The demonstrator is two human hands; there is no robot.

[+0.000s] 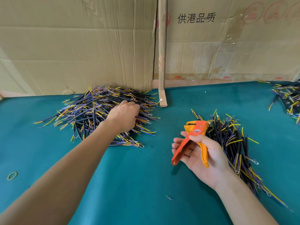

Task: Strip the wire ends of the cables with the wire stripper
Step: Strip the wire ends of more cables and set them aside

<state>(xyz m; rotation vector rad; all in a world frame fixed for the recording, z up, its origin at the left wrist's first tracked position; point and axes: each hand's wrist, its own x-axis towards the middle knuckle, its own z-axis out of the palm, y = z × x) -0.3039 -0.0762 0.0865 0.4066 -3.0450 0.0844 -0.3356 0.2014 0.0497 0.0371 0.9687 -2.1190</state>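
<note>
Left hand reaching into the unstripped cable heap; stripper held ready in the right.

The left hand [124, 115] lies on the large cable pile [97, 111] at centre left of the frame, fingers curled down into the strands; whether they have pinched one cable cannot be told. The right hand [200, 153], lower right of centre, grips the orange wire stripper [190, 140], fingers loosely wrapped round its spread handles, head pointing up-frame and nothing visible in it. A second cable pile [235, 143] lies just beside that hand, a third pile [289, 98] at the right edge, all on the green counter [146, 176]. Risk, as judged: the strands are tangled, so a pull may drag neighbours out or scatter the heap; a ring-terminal end may be offered instead of the bare-cut end; a loose hold may let the stripper shift on closing.
</note>
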